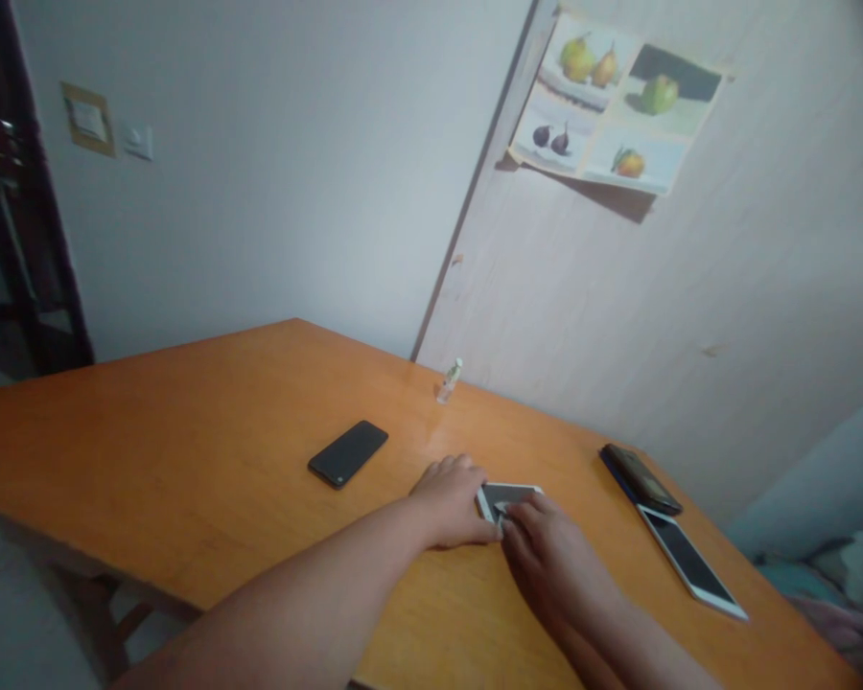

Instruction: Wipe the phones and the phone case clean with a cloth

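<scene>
A white-edged phone (516, 492) with a dark screen lies on the orange-brown table in front of me. My left hand (452, 500) grips its left end, thumb at the near edge and fingers on the far side. Over the screen, my right hand (547, 537) pinches a small whitish piece, perhaps a cloth or tissue (501, 508), pressed to the glass. Its fingers hide much of the phone's right part. To the left of my left hand lies a black phone (349, 453), face up and apart from both hands.
A small clear bottle (449, 381) stands near the table's (208, 431) back edge. At the right lie a dark wallet (641, 477) and a white phone (692, 562) with a dark screen, close together. A fruit poster (604, 115) hangs on the wall behind.
</scene>
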`<state>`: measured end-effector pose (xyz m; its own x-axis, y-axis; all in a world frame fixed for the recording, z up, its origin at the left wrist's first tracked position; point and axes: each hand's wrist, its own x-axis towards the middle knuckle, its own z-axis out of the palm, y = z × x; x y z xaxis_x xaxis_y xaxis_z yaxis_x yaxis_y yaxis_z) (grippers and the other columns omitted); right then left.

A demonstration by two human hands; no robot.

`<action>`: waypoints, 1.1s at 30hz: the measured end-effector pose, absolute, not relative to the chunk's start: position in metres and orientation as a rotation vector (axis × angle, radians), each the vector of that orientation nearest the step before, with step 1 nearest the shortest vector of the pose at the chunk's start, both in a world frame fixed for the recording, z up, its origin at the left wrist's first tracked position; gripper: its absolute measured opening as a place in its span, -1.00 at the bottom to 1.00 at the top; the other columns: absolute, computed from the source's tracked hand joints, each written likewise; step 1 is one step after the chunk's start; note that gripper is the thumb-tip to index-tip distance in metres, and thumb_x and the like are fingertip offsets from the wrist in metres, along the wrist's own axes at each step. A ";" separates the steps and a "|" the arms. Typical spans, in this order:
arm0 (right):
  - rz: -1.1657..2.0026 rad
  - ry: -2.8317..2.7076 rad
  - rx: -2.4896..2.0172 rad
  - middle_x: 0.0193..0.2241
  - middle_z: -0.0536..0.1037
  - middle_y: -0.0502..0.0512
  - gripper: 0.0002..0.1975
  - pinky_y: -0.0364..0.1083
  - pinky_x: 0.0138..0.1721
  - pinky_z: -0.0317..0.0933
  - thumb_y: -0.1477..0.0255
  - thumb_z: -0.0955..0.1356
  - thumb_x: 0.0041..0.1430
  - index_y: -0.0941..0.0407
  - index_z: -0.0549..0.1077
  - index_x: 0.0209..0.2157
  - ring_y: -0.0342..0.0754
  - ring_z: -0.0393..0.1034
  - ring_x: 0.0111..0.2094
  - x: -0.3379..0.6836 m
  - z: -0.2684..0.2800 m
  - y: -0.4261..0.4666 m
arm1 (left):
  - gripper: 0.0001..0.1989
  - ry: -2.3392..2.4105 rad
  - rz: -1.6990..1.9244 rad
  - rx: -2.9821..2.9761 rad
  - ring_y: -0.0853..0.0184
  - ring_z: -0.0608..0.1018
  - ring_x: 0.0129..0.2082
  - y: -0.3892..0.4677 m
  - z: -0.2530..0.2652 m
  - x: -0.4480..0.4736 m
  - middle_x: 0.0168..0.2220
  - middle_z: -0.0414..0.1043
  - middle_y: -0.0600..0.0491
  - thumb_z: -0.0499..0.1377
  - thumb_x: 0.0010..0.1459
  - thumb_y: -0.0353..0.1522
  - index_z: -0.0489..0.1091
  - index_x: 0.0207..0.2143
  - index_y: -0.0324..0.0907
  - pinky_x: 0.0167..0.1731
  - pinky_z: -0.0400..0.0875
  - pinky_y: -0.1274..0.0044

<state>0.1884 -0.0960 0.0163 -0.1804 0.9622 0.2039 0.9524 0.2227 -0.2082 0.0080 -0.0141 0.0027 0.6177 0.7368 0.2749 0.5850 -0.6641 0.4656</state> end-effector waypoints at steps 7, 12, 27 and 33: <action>-0.120 -2.185 -1.983 -0.33 0.46 0.10 -0.78 -0.12 -0.30 0.14 0.44 0.23 0.29 0.10 0.48 -0.35 -0.05 0.36 -0.30 0.189 0.016 -0.067 | -0.43 1.091 0.641 2.511 0.04 0.48 -0.07 -0.014 0.002 0.008 -0.11 0.42 -0.06 0.30 -0.15 0.05 0.48 -0.13 -0.06 -0.09 0.41 0.30; -0.247 -2.199 -1.957 -0.28 0.53 0.16 -0.73 -0.08 -0.16 0.17 0.42 0.21 0.34 0.12 0.53 -0.30 0.03 0.36 -0.17 0.177 0.019 -0.050 | -0.44 1.118 0.663 2.514 0.03 0.50 -0.10 -0.014 0.001 0.009 -0.16 0.43 -0.06 0.31 -0.17 0.06 0.49 -0.17 -0.06 -0.13 0.42 0.30; -0.107 -2.256 -1.804 -0.29 0.54 0.13 -0.79 -0.06 -0.14 0.20 0.40 0.27 0.29 0.10 0.55 -0.24 0.03 0.35 -0.18 0.180 0.017 -0.056 | -0.45 1.119 0.644 2.520 0.00 0.50 -0.10 -0.012 0.000 0.010 -0.15 0.41 -0.10 0.27 -0.15 0.04 0.46 -0.18 -0.12 -0.12 0.42 0.27; -0.122 -2.316 -1.741 -0.23 0.51 0.16 -0.77 -0.04 -0.12 0.19 0.41 0.24 0.32 0.10 0.53 -0.23 0.04 0.33 -0.16 0.178 0.016 -0.068 | -0.50 1.141 0.631 2.536 0.04 0.52 -0.14 -0.013 0.001 0.011 -0.18 0.42 -0.09 0.26 -0.13 0.02 0.46 -0.23 -0.12 -0.14 0.44 0.31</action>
<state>0.1777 -0.0676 0.0158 -0.2602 0.9350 0.2410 0.9552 0.2857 -0.0773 0.0106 -0.0127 0.0007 0.5908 0.7600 0.2708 0.6334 -0.6448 0.4278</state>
